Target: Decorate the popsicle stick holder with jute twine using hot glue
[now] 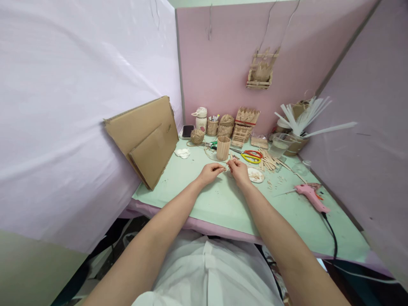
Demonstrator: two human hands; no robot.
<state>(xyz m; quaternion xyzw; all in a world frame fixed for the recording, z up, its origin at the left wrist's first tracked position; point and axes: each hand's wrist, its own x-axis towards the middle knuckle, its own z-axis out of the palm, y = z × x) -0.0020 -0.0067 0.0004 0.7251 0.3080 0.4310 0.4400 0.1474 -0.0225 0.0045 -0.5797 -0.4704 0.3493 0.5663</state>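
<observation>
My left hand (211,173) and my right hand (239,171) meet close together over the green tabletop (207,206). Fingers of both are pinched around something small and thin; its kind is too fine to make out. Just beyond them stands a cup made of wooden sticks (223,148), upright and touched by neither hand. Beside my right hand lies a small white dish (256,175) holding bits of wood. A ball of twine (197,136) rests farther back, with a loose strand trailing toward the cup.
A pink glue gun (312,198) lies at right, its cord over the front edge. Red-handled scissors (253,154), yellow-handled pliers (250,159) and loose wooden sticks (269,161) lie behind the dish. Folded cardboard (149,142) leans at left. A plastic cup (279,145) stands back right.
</observation>
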